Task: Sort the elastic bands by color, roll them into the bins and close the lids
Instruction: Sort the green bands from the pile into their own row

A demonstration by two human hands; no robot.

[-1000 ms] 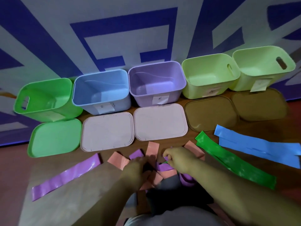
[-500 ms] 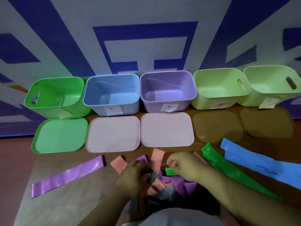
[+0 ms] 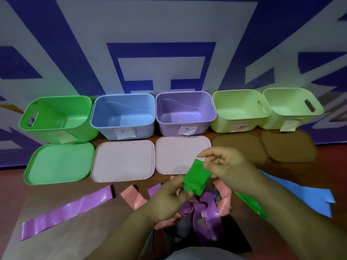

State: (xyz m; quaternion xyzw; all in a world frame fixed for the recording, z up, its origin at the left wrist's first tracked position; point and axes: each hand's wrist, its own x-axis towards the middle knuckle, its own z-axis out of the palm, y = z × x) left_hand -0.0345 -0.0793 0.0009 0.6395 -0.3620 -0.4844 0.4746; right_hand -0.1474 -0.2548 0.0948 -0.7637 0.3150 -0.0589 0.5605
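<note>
Presently pinched by left hand (image 3: 169, 196) low, right hand (image 3: 225, 166) high: green band (image 3: 196, 178), centre, over pile (image 3: 206, 212) at 6 o'clock. Likely risk: snagging tangled pile, unrolling before green bin (image 3: 56, 117) at 10 o'clock.

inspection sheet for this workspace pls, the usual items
surface: brown table.
job's things: green bin, blue bin, purple bin, pale green bin and far-right pale green bin in a back row, all open, nothing seen inside; green lid, pale lid, second pale lid, brown lid and second brown lid lie flat, one before each. purple band at left; blue bands at right; long green band under the right forearm; pile of pink and purple bands mid-front.
clutter: dark sheet under the pile, cannot tell what.
hands: left hand and right hand both pinch a folded green band above the pile.
cables: nothing seen.
surroundings: blue and white wall behind the bins.
</note>
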